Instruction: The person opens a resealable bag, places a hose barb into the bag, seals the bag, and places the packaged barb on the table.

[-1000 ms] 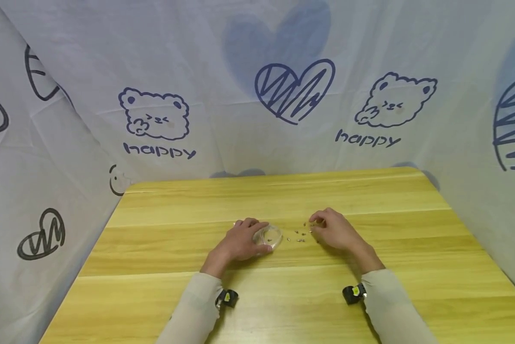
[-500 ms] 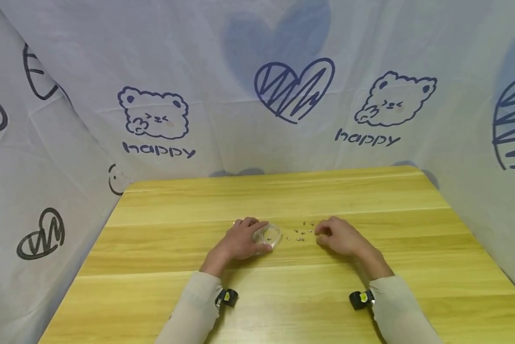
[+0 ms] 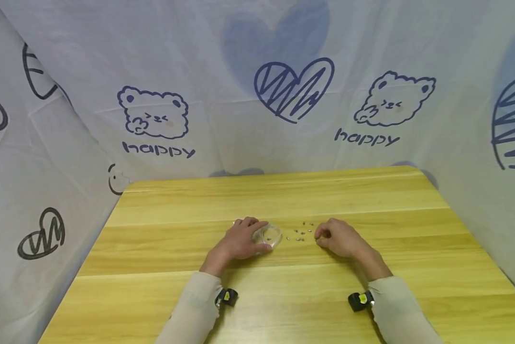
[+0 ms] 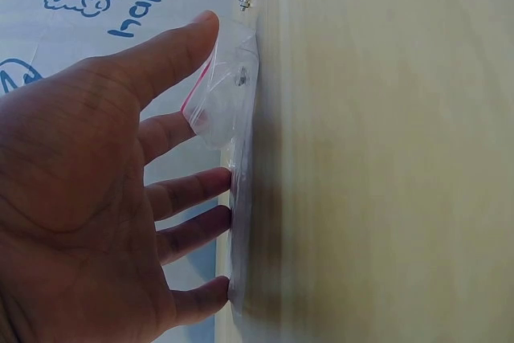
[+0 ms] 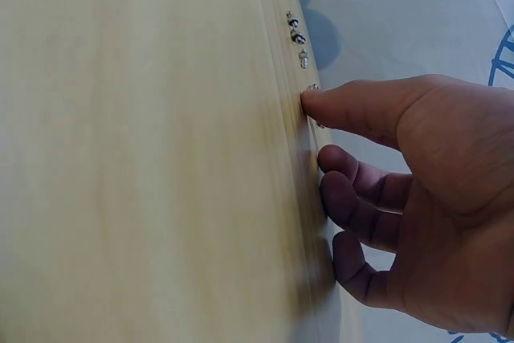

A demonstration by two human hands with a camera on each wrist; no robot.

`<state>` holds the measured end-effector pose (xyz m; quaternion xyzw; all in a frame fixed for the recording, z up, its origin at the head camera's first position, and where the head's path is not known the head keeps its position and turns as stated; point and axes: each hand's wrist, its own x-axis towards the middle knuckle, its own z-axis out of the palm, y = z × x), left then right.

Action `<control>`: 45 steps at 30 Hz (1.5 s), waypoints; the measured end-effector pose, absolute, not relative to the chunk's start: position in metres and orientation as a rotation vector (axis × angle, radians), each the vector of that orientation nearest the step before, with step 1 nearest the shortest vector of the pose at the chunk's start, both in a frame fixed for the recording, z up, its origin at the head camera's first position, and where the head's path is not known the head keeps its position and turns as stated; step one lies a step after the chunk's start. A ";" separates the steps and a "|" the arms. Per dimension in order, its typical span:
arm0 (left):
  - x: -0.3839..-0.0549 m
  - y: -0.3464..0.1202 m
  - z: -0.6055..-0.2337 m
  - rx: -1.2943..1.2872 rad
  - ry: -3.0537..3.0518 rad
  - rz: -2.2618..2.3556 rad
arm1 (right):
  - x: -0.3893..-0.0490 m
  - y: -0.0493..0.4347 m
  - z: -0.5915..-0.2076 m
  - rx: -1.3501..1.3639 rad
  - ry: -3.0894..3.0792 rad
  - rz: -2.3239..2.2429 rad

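Observation:
In the head view my left hand (image 3: 242,239) rests over a clear zip bag (image 3: 272,234), thumb and index finger at its spread mouth. The left wrist view shows nearly straight fingers touching the bag (image 4: 217,110), which has a red strip and a small metal piece (image 4: 242,76) inside. Right of the bag lie several small silvery metal pieces (image 3: 302,233); their exact kind is too small to tell. Beside them is my right hand (image 3: 339,236), fingers bent. In the right wrist view its thumb tip touches the table near a metal piece (image 5: 303,59), with a gap to the index finger.
The wood-grain table (image 3: 283,306) extends around both hands. A white cloth (image 3: 223,124) with printed bears and hearts hangs behind the table and at both sides. Each wrist wears a small black camera, such as the left wrist's camera (image 3: 228,297).
My right hand has moved slightly right and toward me, uncovering some metal pieces. Its fingertips have drawn closer together. My left hand and the bag have stayed in place.

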<state>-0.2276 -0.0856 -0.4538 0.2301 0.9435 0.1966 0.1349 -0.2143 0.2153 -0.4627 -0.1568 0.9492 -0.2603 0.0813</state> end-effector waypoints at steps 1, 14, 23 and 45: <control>-0.228 -0.086 -0.454 0.668 2.736 0.570 | -0.214 0.215 -0.463 -0.473 2.839 -0.778; -0.228 -0.086 -0.453 0.665 2.739 0.556 | -0.213 0.207 -0.463 -0.519 2.850 -0.796; -0.229 -0.086 -0.453 0.666 2.745 0.557 | -0.217 0.187 -0.460 -0.493 2.874 -0.902; -0.226 -0.086 -0.452 0.680 2.746 0.560 | -0.226 0.133 -0.460 -0.567 2.875 -0.988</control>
